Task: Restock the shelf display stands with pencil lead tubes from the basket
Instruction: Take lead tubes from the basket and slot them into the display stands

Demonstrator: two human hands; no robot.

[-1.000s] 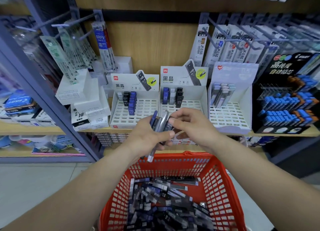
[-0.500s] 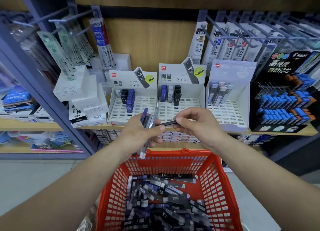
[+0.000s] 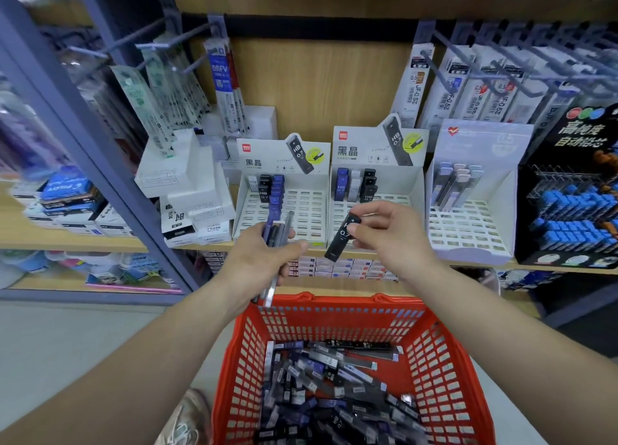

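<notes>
One black tube (image 3: 343, 238) hangs tilted from the right hand's (image 3: 388, 234) pinch.
Upper end at the fingertips (image 3: 363, 234), lower end down-left; the slotted stand (image 3: 374, 177) lies just beyond, while the left hand (image 3: 264, 260) grips spare tubes (image 3: 279, 230).

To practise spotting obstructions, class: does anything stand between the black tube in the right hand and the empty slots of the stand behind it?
Nothing visible does. The right hand pinches the black tube before the middle stand, whose front slots lie bare. The left hand, gripping a bundle, sits off to the left.
</notes>
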